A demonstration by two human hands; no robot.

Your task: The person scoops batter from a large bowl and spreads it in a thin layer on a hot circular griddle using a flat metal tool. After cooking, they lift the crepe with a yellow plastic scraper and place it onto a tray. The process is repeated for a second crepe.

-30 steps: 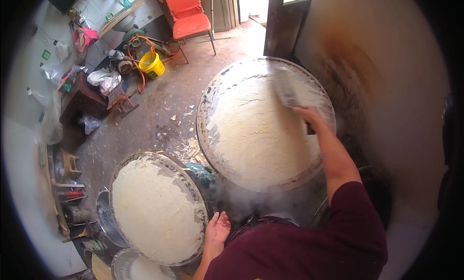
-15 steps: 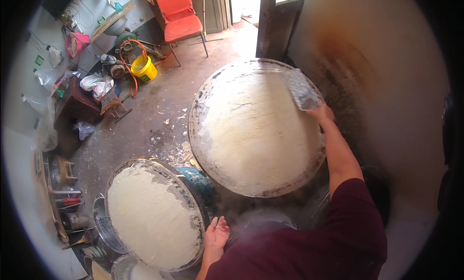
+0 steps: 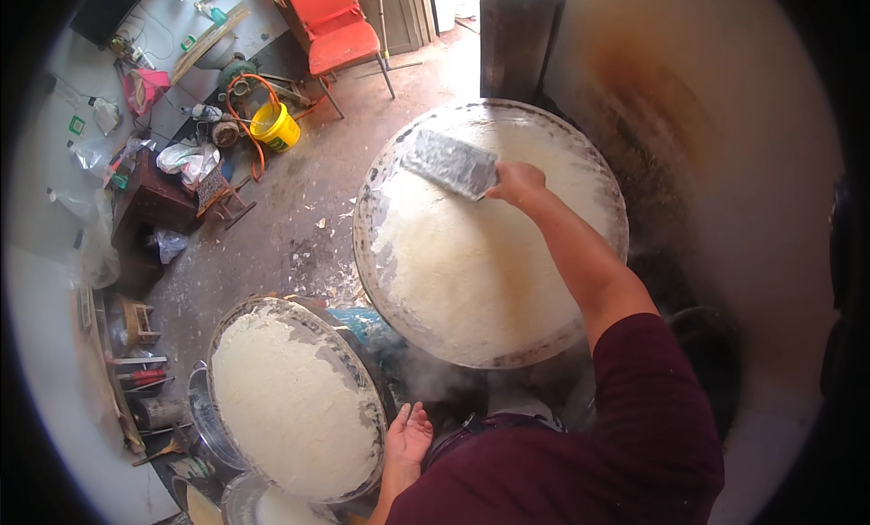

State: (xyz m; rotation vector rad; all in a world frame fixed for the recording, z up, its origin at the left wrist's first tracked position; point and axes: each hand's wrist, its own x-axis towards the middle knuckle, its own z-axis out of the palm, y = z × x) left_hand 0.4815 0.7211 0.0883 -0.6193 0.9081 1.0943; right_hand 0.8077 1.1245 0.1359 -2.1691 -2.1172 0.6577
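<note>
My right hand [image 3: 518, 182] grips the near end of a flat, rectangular spreader [image 3: 449, 165] smeared with whitish-grey paste. The spreader lies over the far part of a large round griddle [image 3: 364, 218], which is coated with a thin sheet of pale batter [image 3: 453, 271]. My right forearm crosses above the griddle's right half. My left hand [image 3: 410, 437] is held palm up with loosely bent fingers and nothing in it. It rests beside the right rim of a second round griddle [image 3: 361, 384], whose pale batter layer [image 3: 290, 407] has ragged edges.
Metal basins [image 3: 210, 421] stand left of the second griddle. A yellow bucket [image 3: 275, 128] and a red chair [image 3: 340, 40] stand on the floor farther off. A stained wall [image 3: 698, 153] rises at the right, and steam drifts between the griddles and me.
My right hand has swept the spreader leftward from the large griddle's right rim across its far part, turning it sideways. My left hand has stayed in nearly the same place.
</note>
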